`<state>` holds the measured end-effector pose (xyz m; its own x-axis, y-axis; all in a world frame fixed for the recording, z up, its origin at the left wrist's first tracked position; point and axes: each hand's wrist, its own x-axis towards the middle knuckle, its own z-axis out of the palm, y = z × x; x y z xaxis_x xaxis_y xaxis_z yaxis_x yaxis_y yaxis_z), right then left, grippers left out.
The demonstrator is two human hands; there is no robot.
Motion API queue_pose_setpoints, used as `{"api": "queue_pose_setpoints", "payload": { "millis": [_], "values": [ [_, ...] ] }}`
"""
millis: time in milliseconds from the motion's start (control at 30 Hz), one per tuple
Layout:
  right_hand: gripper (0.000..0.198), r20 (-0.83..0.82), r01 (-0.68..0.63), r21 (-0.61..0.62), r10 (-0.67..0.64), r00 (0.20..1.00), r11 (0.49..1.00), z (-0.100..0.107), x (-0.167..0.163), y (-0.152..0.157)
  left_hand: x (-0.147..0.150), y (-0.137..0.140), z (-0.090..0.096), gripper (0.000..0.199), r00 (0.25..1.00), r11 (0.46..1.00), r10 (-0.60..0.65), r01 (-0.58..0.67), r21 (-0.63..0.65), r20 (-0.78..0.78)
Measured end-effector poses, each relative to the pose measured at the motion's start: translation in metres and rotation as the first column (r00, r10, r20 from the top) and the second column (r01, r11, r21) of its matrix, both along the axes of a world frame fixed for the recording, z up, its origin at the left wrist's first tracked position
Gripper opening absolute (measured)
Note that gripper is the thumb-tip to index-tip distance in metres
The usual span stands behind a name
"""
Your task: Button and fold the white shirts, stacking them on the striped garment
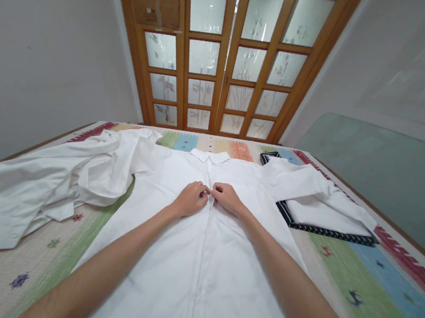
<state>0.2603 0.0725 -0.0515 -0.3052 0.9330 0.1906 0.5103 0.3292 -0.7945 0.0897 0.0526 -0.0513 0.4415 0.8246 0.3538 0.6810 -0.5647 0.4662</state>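
Note:
A white shirt [162, 275] lies spread out, front up, with its collar [209, 156] at the far end and its front placket running down the middle toward me. My left hand [192, 198] pinches the left side of the placket at chest height. Facing it, my right hand [225, 197] pinches the other side, the fingertips of both hands nearly meeting. Any button between the fingers is too small to make out. The right sleeve in view [297, 180] stretches outward over a black-edged piece.
A crumpled white garment [54, 178] lies at the left on the patterned cloth [383, 298]. At the right is a folded white piece with a black patterned border [333, 235]. Wooden glass-paned doors [223, 54] stand beyond the far edge, and a pale green board [378, 171] leans at right.

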Motion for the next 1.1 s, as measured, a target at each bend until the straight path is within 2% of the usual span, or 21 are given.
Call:
{"api": "queue_pose_setpoints", "payload": {
  "millis": [167, 300, 500, 667, 800, 900, 1000, 1100],
  "values": [
    [0.014, -0.023, -0.028, -0.033, 0.028, 0.999, 0.999, 0.001, 0.002, 0.000, -0.001, 0.002, -0.001, 0.010, 0.995, 0.996, -0.043, 0.049, -0.069, 0.093],
    [0.013, -0.026, -0.013, -0.051, 0.012, 1.000, 0.999, 0.001, 0.003, 0.000, -0.001, 0.000, 0.002, 0.006, 0.987, 0.988, -0.024, 0.049, -0.150, 0.162],
    [0.013, -0.130, -0.032, -0.110, 0.017, 0.991, 0.993, 0.003, 0.004, 0.001, -0.009, 0.002, 0.008, 0.007, 0.939, 0.935, -0.046, 0.161, -0.317, 0.341],
    [0.017, -0.332, -0.045, -0.204, -0.026, 0.943, 0.978, 0.008, 0.009, 0.002, -0.023, 0.012, 0.010, 0.021, 0.835, 0.880, -0.001, 0.262, -0.396, 0.550],
    [0.020, -0.416, -0.050, -0.229, -0.051, 0.908, 0.972, 0.011, 0.013, 0.001, -0.030, 0.016, 0.009, 0.034, 0.661, 0.812, 0.145, 0.345, -0.470, 0.736],
    [0.017, -0.426, -0.057, -0.221, -0.044, 0.904, 0.974, 0.010, 0.013, 0.001, -0.030, 0.016, 0.007, 0.040, 0.557, 0.772, 0.248, 0.381, -0.509, 0.792],
    [0.012, -0.427, -0.076, -0.209, -0.021, 0.904, 0.975, 0.006, 0.011, 0.002, -0.030, 0.016, 0.006, 0.042, 0.537, 0.753, 0.278, 0.393, -0.528, 0.796],
    [0.011, -0.389, -0.090, -0.172, 0.016, 0.921, 0.981, -0.001, 0.009, 0.002, -0.029, 0.017, 0.006, 0.038, 0.588, 0.780, 0.233, 0.362, -0.510, 0.775]
  ]
}}
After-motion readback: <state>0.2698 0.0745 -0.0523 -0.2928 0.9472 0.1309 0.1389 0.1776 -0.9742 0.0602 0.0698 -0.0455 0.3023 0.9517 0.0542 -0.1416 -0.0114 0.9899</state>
